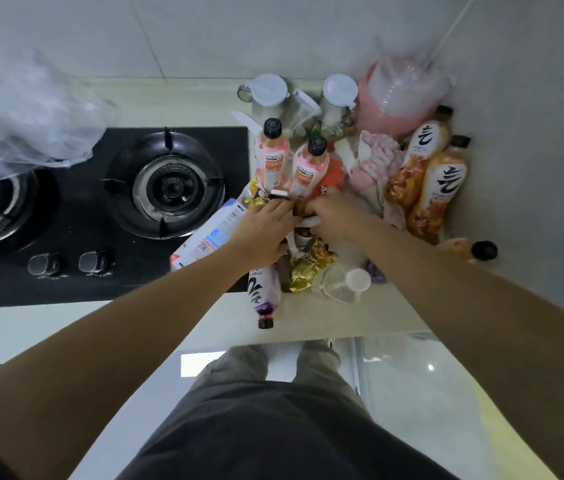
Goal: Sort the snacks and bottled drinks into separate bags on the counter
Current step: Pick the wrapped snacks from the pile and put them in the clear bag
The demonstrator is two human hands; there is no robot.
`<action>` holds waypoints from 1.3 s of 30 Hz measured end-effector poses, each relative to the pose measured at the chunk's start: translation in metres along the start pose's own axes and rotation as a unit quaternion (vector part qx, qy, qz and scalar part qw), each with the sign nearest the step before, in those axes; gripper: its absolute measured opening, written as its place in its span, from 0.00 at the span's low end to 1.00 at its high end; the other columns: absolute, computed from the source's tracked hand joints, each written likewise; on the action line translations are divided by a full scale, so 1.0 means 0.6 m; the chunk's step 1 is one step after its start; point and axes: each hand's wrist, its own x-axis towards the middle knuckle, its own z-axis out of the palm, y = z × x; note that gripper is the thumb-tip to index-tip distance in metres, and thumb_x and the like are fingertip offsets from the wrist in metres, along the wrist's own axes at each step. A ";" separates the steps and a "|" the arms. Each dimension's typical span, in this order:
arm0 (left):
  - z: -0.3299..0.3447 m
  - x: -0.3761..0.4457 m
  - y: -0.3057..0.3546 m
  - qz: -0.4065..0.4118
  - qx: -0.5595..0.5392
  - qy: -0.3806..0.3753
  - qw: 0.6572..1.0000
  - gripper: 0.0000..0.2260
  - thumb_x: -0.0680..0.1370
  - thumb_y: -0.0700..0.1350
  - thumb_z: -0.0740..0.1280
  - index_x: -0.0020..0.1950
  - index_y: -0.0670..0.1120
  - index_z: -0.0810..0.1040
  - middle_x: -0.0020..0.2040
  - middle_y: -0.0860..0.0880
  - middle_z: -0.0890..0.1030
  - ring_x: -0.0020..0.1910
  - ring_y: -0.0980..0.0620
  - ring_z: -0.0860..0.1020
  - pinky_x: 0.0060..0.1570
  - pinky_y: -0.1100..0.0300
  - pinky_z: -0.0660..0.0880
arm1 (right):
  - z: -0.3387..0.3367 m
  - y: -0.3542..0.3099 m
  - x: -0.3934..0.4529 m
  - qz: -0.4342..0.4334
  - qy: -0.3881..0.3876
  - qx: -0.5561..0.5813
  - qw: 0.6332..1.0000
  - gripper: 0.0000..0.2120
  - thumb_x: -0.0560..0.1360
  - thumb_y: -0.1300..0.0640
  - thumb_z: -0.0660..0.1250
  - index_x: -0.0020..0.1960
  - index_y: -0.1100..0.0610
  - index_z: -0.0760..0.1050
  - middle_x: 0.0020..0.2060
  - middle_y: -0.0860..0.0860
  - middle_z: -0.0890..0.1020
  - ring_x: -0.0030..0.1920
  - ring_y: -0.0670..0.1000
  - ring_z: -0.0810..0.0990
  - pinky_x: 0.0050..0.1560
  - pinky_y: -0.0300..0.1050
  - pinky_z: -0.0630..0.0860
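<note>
My left hand and my right hand meet over a pile of small wrapped snacks on the counter, fingers curled into it; what each holds is hidden. Two pink bottles stand just behind the hands. Two orange bottles lean against the right wall, and a third orange bottle lies on its side. A purple bottle lies near the counter's front edge. Gold snack wrappers and a pink marshmallow bag lie around the hands. A clear plastic bag sits over the left burner.
A black gas stove fills the counter's left side, with a blue-and-white carton lying across its right edge. Two lidded jars and a pink tub stand at the back wall. A clear lidded cup lies near the front.
</note>
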 end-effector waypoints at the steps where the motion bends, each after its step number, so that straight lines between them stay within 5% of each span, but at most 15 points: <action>1: 0.000 0.002 0.003 -0.009 0.011 -0.002 1.000 0.30 0.77 0.52 0.69 0.79 0.54 0.66 0.76 0.47 0.66 0.77 0.44 0.62 0.72 0.48 0.64 | 0.003 0.002 0.003 -0.006 0.002 -0.012 1.000 0.04 0.73 0.48 0.70 0.47 0.46 0.79 0.46 0.49 0.81 0.53 0.55 0.76 0.50 0.52 0.76; 8: -0.010 0.013 0.025 -0.045 0.041 0.020 0.998 0.16 0.73 0.47 0.75 0.61 0.52 0.82 0.64 0.43 0.73 0.64 0.41 0.71 0.57 0.48 0.72 | 0.006 0.000 -0.008 -0.015 0.036 0.001 0.999 0.12 0.74 0.58 0.71 0.36 0.50 0.70 0.35 0.51 0.77 0.44 0.58 0.81 0.40 0.48 0.72; 12: -0.010 0.002 0.021 -0.037 0.042 0.041 0.998 0.16 0.73 0.47 0.75 0.60 0.53 0.82 0.63 0.44 0.73 0.64 0.41 0.70 0.60 0.45 0.71 | 0.001 0.004 -0.031 0.005 0.057 0.024 0.998 0.09 0.72 0.61 0.71 0.37 0.52 0.74 0.36 0.50 0.78 0.39 0.55 0.80 0.35 0.47 0.75; 18: -0.043 -0.048 -0.021 -0.033 0.025 0.114 0.993 0.08 0.74 0.48 0.74 0.50 0.48 0.80 0.47 0.49 0.80 0.51 0.42 0.74 0.47 0.49 0.69 | -0.035 0.014 -0.064 0.025 0.075 0.065 0.995 0.07 0.68 0.66 0.69 0.36 0.55 0.78 0.34 0.50 0.79 0.39 0.55 0.79 0.41 0.55 0.81; 24: -0.062 -0.126 -0.073 -0.122 -0.068 0.168 0.976 0.07 0.81 0.50 0.66 0.53 0.47 0.75 0.45 0.49 0.83 0.51 0.41 0.75 0.48 0.47 0.66 | -0.073 0.011 -0.090 0.079 0.126 0.137 0.979 0.13 0.73 0.63 0.72 0.55 0.51 0.86 0.46 0.51 0.84 0.50 0.55 0.80 0.55 0.54 0.79; 28: -0.062 -0.197 -0.092 -0.232 -0.173 0.192 0.938 0.09 0.83 0.51 0.64 0.54 0.46 0.74 0.41 0.45 0.80 0.47 0.39 0.77 0.47 0.46 0.72 | -0.098 -0.035 -0.098 0.076 0.120 0.188 0.972 0.13 0.74 0.62 0.71 0.52 0.47 0.83 0.43 0.48 0.86 0.44 0.55 0.84 0.48 0.54 0.83; 35: -0.057 -0.380 -0.099 -0.425 -0.349 0.224 0.805 0.07 0.81 0.52 0.62 0.53 0.49 0.73 0.43 0.48 0.83 0.42 0.45 0.80 0.41 0.50 0.75 | -0.127 -0.190 -0.061 -0.031 0.053 0.273 0.960 0.11 0.76 0.67 0.70 0.52 0.53 0.82 0.42 0.45 0.80 0.47 0.50 0.80 0.44 0.44 0.73; 39: -0.053 -0.497 -0.098 -0.493 -0.402 0.249 0.731 0.05 0.79 0.48 0.64 0.53 0.49 0.74 0.44 0.50 0.82 0.42 0.50 0.80 0.37 0.53 0.74 | -0.109 -0.320 -0.044 -0.071 0.010 0.313 0.947 0.08 0.76 0.64 0.72 0.52 0.54 0.83 0.41 0.46 0.81 0.48 0.52 0.82 0.51 0.50 0.80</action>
